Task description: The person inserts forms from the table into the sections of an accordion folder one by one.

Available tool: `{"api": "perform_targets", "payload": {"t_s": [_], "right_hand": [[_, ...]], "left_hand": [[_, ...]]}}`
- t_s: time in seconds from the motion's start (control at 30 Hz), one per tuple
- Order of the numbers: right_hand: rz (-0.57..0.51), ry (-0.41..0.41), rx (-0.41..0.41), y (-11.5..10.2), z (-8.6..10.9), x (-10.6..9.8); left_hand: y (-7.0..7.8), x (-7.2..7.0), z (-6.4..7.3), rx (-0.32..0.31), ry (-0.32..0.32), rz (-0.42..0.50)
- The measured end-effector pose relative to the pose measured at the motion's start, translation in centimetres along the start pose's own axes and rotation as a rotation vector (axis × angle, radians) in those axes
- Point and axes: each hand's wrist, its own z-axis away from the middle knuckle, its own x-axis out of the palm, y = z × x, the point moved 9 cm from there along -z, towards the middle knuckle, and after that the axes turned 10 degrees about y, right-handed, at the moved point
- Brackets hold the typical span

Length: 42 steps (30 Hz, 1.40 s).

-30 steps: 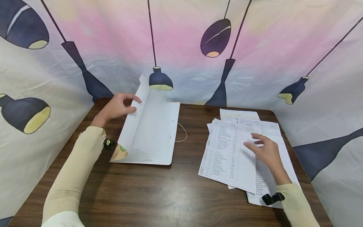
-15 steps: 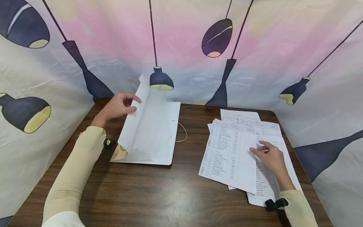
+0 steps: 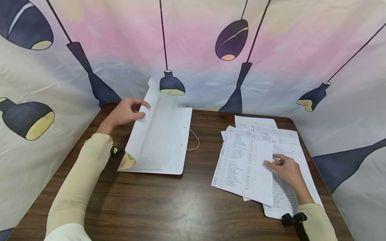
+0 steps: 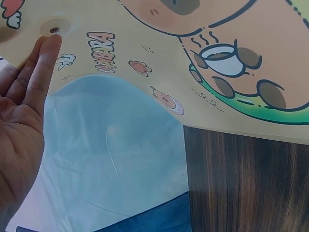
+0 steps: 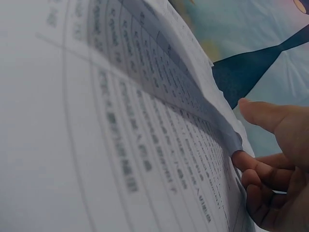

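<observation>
My left hand (image 3: 126, 112) grips the raised left flap of a file folder (image 3: 170, 144), thumb and index on its white inner side and other fingers behind. In the left wrist view, those straight fingers lie against the folder's tan outside (image 4: 164, 63), printed with a cartoon animal. My right hand (image 3: 286, 170) is at the right edge of the top printed sheet (image 3: 241, 164) of a spread of papers. In the right wrist view, the index fingertip (image 5: 239, 158) touches the sheet's edge, and the thumb (image 5: 263, 115) stands apart from the paper.
Several overlapping printed sheets (image 3: 304, 182) lie at the table's right. An elastic cord (image 3: 197, 138) loops out from the folder's right edge. The brown wooden table (image 3: 169, 207) is bordered by a fabric backdrop (image 3: 199, 40) printed with lamps.
My right hand has drawn back toward the near side and dropped to the top sheet's right edge. The left hand and the folder have stayed in place.
</observation>
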Motion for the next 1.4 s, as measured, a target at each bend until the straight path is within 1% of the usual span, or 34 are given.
{"api": "perform_targets", "payload": {"t_s": [0.13,0.3,0.43,0.7,0.97,1.13,1.4], "right_hand": [[-0.003,-0.024,0.016,-0.1,0.1,0.2],[0.007,-0.038,0.026,-0.3,0.2,0.0],[0.0,-0.051,0.01,-0.9,0.4,-0.2],[-0.073,-0.074,-0.037,-2.3,0.7,-1.0],[-0.124,-0.03,-0.114,-3.6,0.6,-2.3],[-0.154,-0.01,-0.133,-4.4,0.3,-3.2],[-0.168,0.019,-0.149,-5.5,-0.1,-4.6]], "left_hand": [[0.0,0.0,-0.1,-0.009,0.0,-0.008],[0.0,0.0,-0.2,-0.015,-0.004,0.004],[0.0,0.0,-0.1,-0.012,-0.004,0.003],[-0.1,0.1,-0.2,-0.011,-0.016,-0.004],[0.1,-0.1,-0.1,-0.024,-0.018,-0.026],[0.2,-0.1,-0.2,-0.021,-0.015,-0.027],[0.1,-0.1,-0.2,-0.034,-0.017,-0.02]]}}
